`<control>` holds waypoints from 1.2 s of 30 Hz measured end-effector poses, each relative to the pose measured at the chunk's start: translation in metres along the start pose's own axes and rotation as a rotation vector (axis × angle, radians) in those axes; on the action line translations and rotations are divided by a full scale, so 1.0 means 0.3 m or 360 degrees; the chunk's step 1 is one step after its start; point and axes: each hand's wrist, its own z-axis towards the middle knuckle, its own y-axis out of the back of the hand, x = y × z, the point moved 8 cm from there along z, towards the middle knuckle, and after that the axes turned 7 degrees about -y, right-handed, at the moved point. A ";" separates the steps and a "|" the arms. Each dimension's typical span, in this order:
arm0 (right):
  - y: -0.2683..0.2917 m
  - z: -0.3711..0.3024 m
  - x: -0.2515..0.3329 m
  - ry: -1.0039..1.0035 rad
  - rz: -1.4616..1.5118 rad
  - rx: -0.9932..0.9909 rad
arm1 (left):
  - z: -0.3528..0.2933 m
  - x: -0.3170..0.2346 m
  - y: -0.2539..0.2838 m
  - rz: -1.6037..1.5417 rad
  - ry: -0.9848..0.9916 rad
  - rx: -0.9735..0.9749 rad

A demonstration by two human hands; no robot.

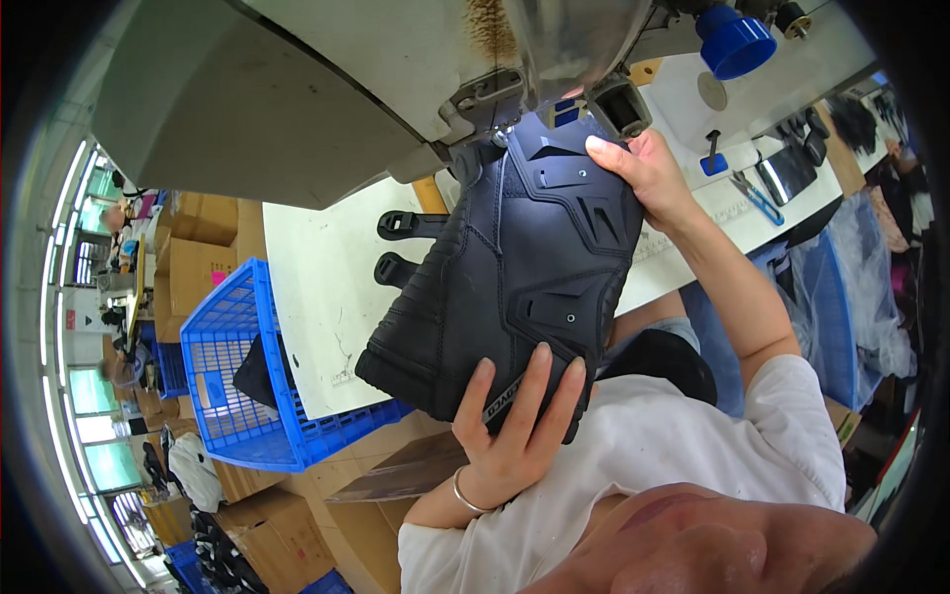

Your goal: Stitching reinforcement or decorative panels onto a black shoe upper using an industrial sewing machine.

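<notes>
A black boot upper (475,267) with moulded plates and ribbed panels lies tilted under the head of a sewing machine (396,89). Its upper end meets the needle area, where the exact contact is hidden. Two black buckle straps (401,226) stick out from its left side. My left hand (515,426), with a bracelet at the wrist, grips the lower end, fingers spread over the outer face and thumb out of sight. At the upper right edge my right hand (648,178) pinches the upper, its thumb on top and the other fingers mostly hidden.
The white sewing table (317,297) carries blue-handled snips (760,198) and a ruler at the right. A blue plastic crate (233,366) stands at the left, beside cardboard boxes (203,247). Another blue bin (841,317) with clear plastic sheeting is at the right. A blue knob (737,45) hangs overhead.
</notes>
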 end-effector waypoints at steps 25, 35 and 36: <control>0.003 0.042 0.027 0.0048 0.0018 -0.0105 | 0.073 0.039 0.014 -0.0118 0.0037 0.0003; 0.006 0.045 0.042 0.0009 -0.0132 -0.0152 | 0.085 0.024 0.008 -0.0096 0.0022 -0.0010; 0.005 0.046 0.043 0.0009 -0.0150 -0.0145 | 0.085 0.025 0.008 -0.0091 0.0026 -0.0013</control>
